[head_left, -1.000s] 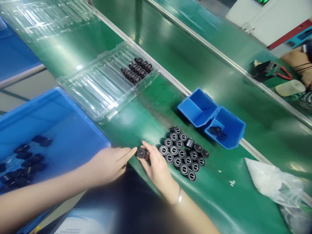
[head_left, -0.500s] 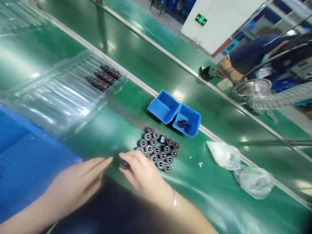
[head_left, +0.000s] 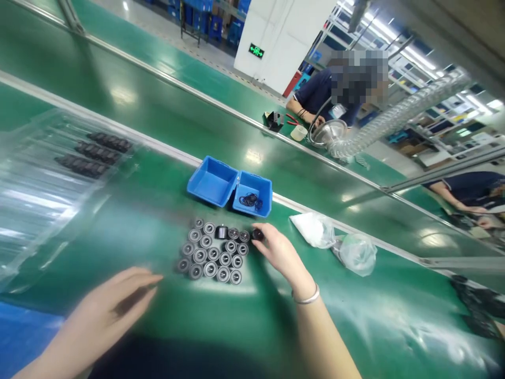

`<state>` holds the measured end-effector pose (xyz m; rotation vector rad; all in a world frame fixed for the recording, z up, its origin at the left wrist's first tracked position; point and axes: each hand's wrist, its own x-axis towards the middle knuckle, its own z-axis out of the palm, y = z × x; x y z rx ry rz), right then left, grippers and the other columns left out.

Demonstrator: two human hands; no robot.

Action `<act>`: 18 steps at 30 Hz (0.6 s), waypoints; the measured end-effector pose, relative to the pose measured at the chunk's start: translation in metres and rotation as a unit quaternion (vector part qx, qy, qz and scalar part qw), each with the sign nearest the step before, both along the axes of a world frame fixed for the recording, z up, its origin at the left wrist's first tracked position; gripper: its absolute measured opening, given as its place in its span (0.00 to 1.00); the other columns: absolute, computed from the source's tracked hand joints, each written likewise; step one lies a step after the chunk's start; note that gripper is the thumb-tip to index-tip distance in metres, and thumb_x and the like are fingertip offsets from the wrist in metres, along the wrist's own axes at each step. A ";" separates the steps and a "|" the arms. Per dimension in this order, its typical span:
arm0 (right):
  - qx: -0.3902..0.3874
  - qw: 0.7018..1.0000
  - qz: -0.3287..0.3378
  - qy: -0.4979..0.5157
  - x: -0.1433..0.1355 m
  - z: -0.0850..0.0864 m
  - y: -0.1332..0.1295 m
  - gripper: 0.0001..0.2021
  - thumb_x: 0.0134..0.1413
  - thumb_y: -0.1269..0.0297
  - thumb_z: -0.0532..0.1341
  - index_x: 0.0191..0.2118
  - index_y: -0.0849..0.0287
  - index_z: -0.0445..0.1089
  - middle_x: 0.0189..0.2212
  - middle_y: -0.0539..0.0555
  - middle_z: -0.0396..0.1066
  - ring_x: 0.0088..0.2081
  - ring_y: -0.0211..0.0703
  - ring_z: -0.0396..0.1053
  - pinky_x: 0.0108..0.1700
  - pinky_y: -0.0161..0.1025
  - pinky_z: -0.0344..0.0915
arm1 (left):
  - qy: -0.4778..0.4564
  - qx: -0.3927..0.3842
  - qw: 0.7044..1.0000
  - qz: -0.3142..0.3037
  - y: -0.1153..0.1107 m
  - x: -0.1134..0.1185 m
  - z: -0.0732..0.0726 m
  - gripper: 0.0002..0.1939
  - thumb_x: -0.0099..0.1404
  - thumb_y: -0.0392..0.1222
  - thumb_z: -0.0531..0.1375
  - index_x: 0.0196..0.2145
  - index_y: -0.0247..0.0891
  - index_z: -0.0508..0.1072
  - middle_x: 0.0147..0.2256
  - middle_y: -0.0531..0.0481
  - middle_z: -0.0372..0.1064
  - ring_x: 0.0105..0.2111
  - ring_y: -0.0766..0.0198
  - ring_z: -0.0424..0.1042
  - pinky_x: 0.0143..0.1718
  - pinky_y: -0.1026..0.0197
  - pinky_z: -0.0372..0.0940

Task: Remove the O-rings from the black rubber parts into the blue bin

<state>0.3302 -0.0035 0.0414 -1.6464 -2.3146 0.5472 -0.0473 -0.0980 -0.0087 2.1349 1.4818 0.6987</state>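
My right hand [head_left: 272, 245] pinches a black cylindrical part [head_left: 258, 235] at the right end of a cluster of similar parts. This cluster of black cylindrical parts [head_left: 213, 253] stands in rough rows on the green table, most showing ringed ends with a small pale centre. Among them, one cylinder [head_left: 221, 231] shows its smooth dark side and a small pin on top. To the left of the cluster, my left hand [head_left: 112, 305] hovers low over the table, fingers stretched out and nothing visible in them; it is slightly blurred.
Behind the cluster sit two blue bins [head_left: 213, 181], the right one holding thin black rings [head_left: 249, 200]. A clear tray [head_left: 43, 210] with rows of dark parts [head_left: 97, 152] lies left. Plastic bags [head_left: 357, 252] lie right. Beyond the rail [head_left: 189, 97], a co-worker sits near a duct [head_left: 398, 110].
My right hand has moved from the cluster's left side to its upper right end, with a dark part in its fingers. My left hand has shifted slightly left and down. The view has turned right.
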 end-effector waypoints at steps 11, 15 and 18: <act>0.035 0.998 0.043 0.009 -0.021 0.036 0.015 0.18 0.63 0.62 0.60 0.57 0.58 0.64 0.49 0.59 0.70 0.49 0.49 0.69 0.54 0.49 0.64 | -0.032 0.017 0.999 0.006 0.004 0.013 -0.013 0.11 0.64 0.50 0.60 0.41 0.47 0.78 0.41 0.49 0.77 0.43 0.57 0.77 0.48 0.59 0.72; 0.013 0.988 0.130 -0.077 -0.066 0.025 0.036 0.18 0.61 0.55 0.62 0.51 0.61 0.70 0.42 0.59 0.74 0.45 0.51 0.69 0.50 0.48 0.61 | -0.060 0.008 0.998 0.018 0.004 0.013 -0.015 0.10 0.64 0.49 0.61 0.41 0.47 0.78 0.41 0.50 0.77 0.43 0.58 0.77 0.47 0.61 0.72; -0.001 0.980 0.154 -0.129 -0.086 0.015 0.048 0.17 0.59 0.57 0.64 0.49 0.62 0.71 0.38 0.59 0.75 0.42 0.51 0.69 0.47 0.46 0.60 | -0.075 -0.023 0.996 0.039 0.004 0.010 -0.016 0.11 0.64 0.49 0.62 0.43 0.48 0.77 0.43 0.50 0.76 0.44 0.59 0.76 0.48 0.61 0.71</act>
